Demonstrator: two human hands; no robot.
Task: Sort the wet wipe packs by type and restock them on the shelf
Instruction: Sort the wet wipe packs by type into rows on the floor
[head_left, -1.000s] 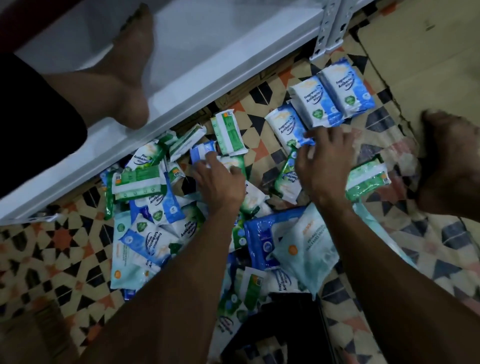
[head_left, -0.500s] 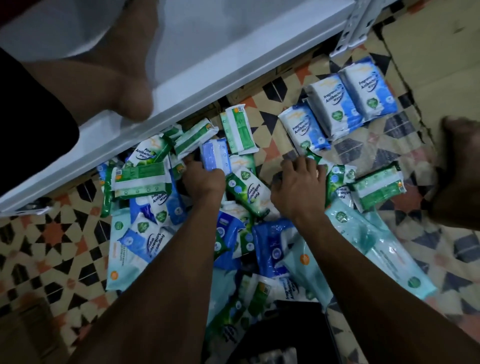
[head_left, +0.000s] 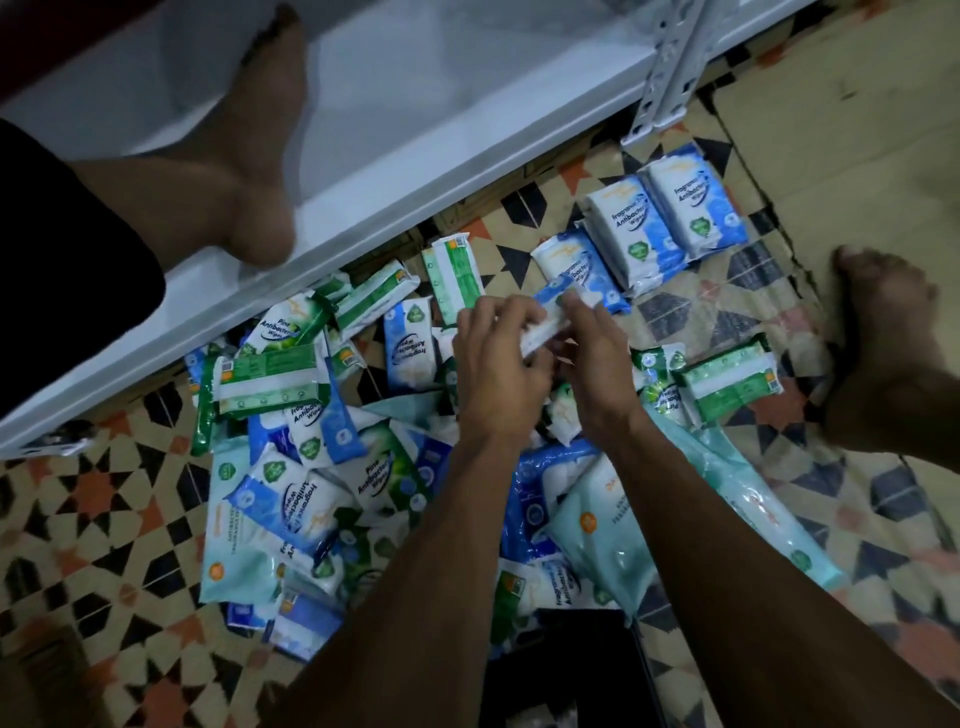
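A heap of wet wipe packs (head_left: 332, 467) in blue, green and pale teal lies on the patterned floor below a white shelf (head_left: 415, 130). Three blue fragrance packs (head_left: 665, 218) sit in a row at the upper right. Over the heap's far edge, my left hand (head_left: 498, 358) and my right hand (head_left: 592, 348) together hold a small blue and white pack (head_left: 550, 317) on edge, just in front of that row. A green pack (head_left: 727, 382) lies to the right of my hands.
My left foot (head_left: 244, 171) rests on the shelf board; my right foot (head_left: 883, 332) stands on the floor at the right. A perforated white shelf post (head_left: 665, 67) rises at the top. Flat cardboard (head_left: 831, 130) covers the floor at the upper right. A dark object (head_left: 566, 670) sits below the heap.
Both hands have lifted out of the heap and come together, now holding a blue and white pack between them near the blue row. The camera view has shifted slightly.
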